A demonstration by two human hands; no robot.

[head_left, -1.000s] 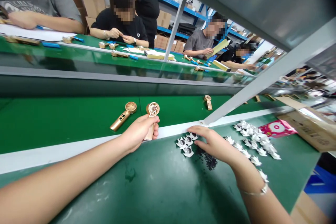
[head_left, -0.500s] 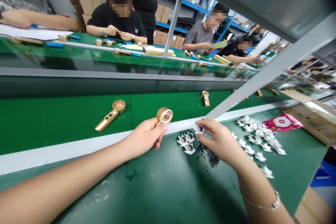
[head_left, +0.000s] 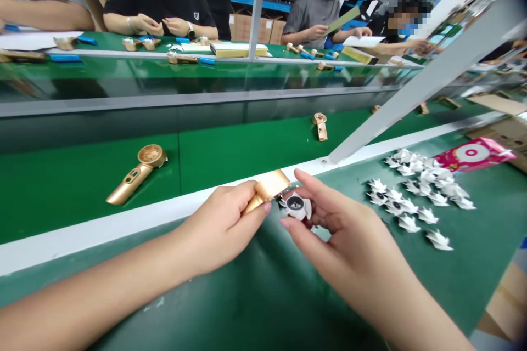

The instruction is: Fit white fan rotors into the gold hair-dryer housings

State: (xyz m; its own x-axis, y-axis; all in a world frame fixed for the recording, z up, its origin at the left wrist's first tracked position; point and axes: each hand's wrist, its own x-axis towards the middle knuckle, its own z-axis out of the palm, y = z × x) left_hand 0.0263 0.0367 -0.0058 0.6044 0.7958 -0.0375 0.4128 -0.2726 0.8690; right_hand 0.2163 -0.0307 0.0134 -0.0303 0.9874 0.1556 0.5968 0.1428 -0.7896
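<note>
My left hand is closed round the handle of a gold handheld-fan housing, its round head turned toward the right. Close beside that head, my right hand holds a white fan blade with a dark hub between thumb and fingers. The blade and the housing are very near each other; whether they touch I cannot tell. My right hand hides most of the small black parts and other blades behind it. Several more white fan blades lie in a group on the green table to the right.
On the green belt beyond the white rail lie a gold fan housing at left and another gold housing farther back. A slanted metal post rises at right. A pink packet lies by the blades. Co-workers sit across the line.
My right hand has brought a fan blade from the table up to the housing. My left hand has turned the housing's head toward the right. The view has shifted downward and closer.
</note>
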